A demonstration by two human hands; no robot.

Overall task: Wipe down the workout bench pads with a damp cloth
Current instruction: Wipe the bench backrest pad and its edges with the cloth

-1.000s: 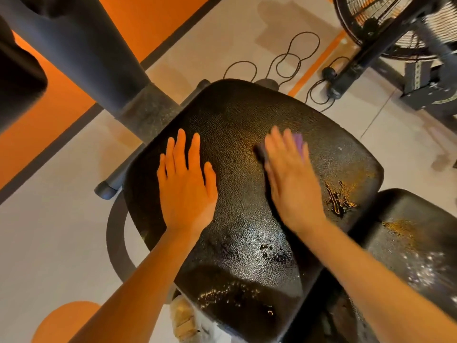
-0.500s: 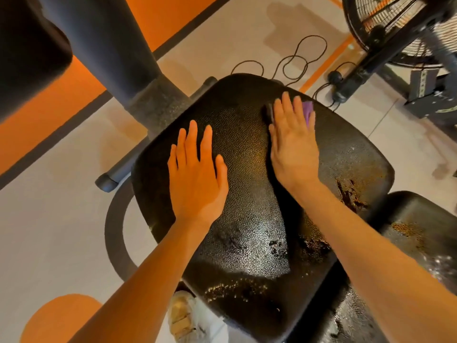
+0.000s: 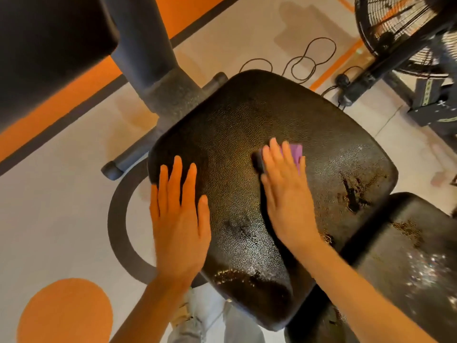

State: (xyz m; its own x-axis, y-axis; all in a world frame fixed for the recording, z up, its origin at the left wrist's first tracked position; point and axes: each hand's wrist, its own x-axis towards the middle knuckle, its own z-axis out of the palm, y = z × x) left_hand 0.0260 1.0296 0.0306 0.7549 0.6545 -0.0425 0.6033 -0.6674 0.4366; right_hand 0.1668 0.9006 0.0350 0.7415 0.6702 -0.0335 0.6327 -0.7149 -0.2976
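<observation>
Bench pads, two, black, grained leather-look vinyl with rounded corners: seat pad (image 3: 247,134), broad and wet-glossy, carrying dark smears near its right edge and near edge; second pad (image 3: 415,256), lower right, just beside the first, speckled with droplets. Cloth (image 3: 295,154), one, purple, flat on the seat pad right of centre, mostly covered by the right hand (image 3: 284,191), whose straight fingers press it down; its grip is flat, not clenched. Left hand (image 3: 179,219), one, palm down with fingers spread and released, resting on the seat pad's left edge, holding nothing. Floor (image 3: 57,206), pale, with orange and dark grey markings. Cable (image 3: 309,60), one, black, looped on the floor beyond the pad. Fan (image 3: 395,23), one, black wire cage, upper right.
</observation>
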